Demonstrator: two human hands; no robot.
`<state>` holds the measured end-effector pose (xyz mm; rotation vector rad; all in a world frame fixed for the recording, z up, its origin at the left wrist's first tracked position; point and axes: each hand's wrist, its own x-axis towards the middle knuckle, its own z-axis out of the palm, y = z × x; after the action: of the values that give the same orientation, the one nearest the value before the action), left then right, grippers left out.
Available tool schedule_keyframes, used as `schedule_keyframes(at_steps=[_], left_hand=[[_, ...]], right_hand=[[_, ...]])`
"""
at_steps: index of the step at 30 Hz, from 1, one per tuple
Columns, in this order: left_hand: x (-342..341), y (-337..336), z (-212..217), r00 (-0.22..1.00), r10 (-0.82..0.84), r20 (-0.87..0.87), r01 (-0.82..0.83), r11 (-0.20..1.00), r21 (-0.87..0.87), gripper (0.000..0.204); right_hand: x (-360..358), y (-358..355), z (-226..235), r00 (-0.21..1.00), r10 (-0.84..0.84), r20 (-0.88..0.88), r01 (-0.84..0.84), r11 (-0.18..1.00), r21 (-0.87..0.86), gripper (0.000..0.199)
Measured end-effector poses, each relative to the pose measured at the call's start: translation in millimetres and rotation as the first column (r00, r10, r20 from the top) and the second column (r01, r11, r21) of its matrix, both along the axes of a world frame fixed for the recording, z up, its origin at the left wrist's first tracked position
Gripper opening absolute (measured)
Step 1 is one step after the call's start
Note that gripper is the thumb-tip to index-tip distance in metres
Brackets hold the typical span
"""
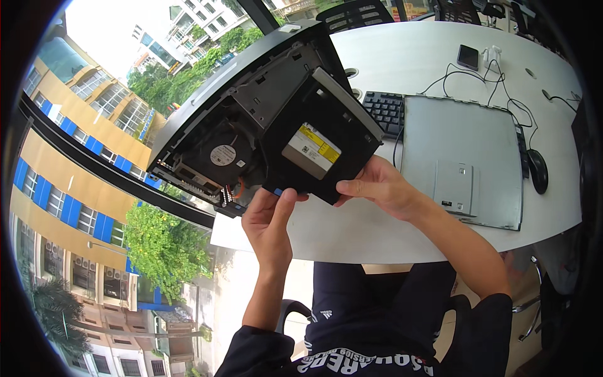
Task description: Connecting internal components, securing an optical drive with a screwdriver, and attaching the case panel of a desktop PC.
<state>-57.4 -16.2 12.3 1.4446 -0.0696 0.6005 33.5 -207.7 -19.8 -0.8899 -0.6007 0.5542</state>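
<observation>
White and curved, the surface [440, 56] runs beside a big window with buildings and trees outside. You're holding a black optical drive [320, 147] tilted up above the surface's near edge, against an opened computer chassis [251, 107] with a round fan [223, 155]. Your left hand [270, 226] pinches the drive's lower corner, thumb pressed on it; your right hand [377, 185] has its fingers clenched on the bottom edge. Further out lie a grey panel [465, 157], a keyboard [384, 110] partly hidden under it, a mouse [537, 169] and a phone [468, 56]. The drive's underside stays hidden.
</observation>
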Motion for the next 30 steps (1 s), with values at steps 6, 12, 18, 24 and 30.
schedule_keyframes(at_steps=[6,12,18,24,30], left_hand=[[10,11,12,0.995,0.088,0.056,-0.089,0.996,0.029,0.021],[20,33,41,0.952,0.229,0.201,-0.253,0.962,0.104,0.018],[36,42,42,0.956,0.243,0.163,-0.270,0.948,0.171,0.014],[51,40,33,0.964,0.196,0.180,-0.225,0.962,0.154,0.017],[60,41,32,0.965,0.196,0.172,-0.223,0.963,0.154,0.019]], right_hand=[[-4,2,5,0.999,0.020,0.034,-0.016,0.991,-0.132,0.050],[3,0,1,0.994,-0.085,0.066,0.097,0.975,-0.202,0.054],[10,-3,-2,0.973,-0.224,0.060,0.231,0.958,-0.168,0.051],[12,0,-7,0.973,-0.223,0.058,0.230,0.956,-0.183,0.050],[11,-2,-7,0.978,-0.204,0.041,0.209,0.961,-0.180,0.048]])
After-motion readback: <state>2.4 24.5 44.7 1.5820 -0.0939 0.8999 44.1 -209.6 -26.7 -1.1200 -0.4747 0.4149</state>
